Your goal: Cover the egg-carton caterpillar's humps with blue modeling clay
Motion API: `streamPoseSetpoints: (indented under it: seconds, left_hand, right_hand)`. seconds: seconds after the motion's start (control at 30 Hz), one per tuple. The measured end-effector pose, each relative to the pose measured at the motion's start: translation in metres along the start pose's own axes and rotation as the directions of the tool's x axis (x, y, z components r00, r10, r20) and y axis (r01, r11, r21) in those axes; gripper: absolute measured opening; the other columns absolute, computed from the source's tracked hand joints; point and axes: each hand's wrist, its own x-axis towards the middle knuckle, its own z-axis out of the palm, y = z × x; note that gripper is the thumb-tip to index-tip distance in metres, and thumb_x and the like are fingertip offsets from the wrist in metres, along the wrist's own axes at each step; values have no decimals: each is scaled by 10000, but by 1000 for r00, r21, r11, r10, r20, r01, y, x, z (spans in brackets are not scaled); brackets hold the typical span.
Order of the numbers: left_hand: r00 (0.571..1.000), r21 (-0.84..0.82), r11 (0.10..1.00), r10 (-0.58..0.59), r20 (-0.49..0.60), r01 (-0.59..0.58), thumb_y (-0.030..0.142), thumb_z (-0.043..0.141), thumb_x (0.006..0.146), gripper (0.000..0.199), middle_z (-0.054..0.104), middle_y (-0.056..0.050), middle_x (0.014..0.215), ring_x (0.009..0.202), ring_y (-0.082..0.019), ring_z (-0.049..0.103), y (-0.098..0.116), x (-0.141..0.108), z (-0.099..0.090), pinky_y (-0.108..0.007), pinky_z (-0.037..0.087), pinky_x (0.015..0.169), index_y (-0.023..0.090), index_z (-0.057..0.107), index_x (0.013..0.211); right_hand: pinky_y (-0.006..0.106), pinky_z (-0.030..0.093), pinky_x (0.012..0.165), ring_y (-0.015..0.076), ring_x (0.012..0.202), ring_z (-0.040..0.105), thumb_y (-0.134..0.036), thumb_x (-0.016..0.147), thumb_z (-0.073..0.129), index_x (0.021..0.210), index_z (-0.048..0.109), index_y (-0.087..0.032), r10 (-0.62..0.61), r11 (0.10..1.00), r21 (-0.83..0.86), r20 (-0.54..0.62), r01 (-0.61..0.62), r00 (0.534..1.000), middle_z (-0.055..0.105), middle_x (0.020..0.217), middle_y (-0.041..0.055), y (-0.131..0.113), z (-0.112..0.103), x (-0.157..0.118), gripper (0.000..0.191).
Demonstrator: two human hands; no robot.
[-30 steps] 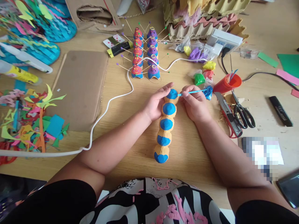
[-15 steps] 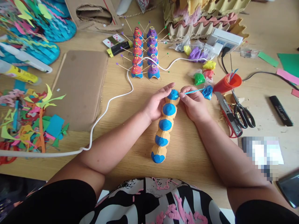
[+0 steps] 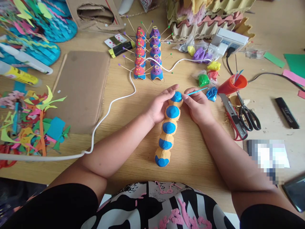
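A strip of egg carton cups [image 3: 166, 136], yellowish with a blue clay patch on each cup, lies lengthwise in front of me. My left hand [image 3: 160, 106] grips its far end from the left side, thumb near the top cup. Between the thumb and fingers of my right hand [image 3: 197, 105] is a thin blue clay tool [image 3: 197, 91], its working end at the blue patch [image 3: 176, 96] on the farthest cup. A bag of blue clay [image 3: 211, 94] rests just beyond my right hand.
Two rows of red and purple carton figures [image 3: 148, 52] with pin antennae stand behind. A white cable [image 3: 111, 103] crosses the table. Right are a red cup [image 3: 232, 84], a utility knife [image 3: 234, 116], scissors [image 3: 249, 117] and a power strip [image 3: 230, 39]. Left lie cardboard [image 3: 79, 92] and paper scraps [image 3: 35, 124].
The blue tool has tilted slightly, its free end now a little higher. The near end of the carton strip has shifted slightly right. Both hands stay almost in place.
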Motion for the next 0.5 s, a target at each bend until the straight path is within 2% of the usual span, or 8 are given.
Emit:
streamPoseSetpoints:
  seconds: [0.5]
  left_hand:
    - [1000,-33,999,-16,8,17,150,576,1075,423,767,47,776,642,-73,740,1,1,-1,-171,547,713,230,681,1477]
  right_hand:
    - [292,435,627,135,698,494,-784,715,953,899,643,-268,-24,995,-92,25,26,999,591,786,-33,-3,1,-1,629]
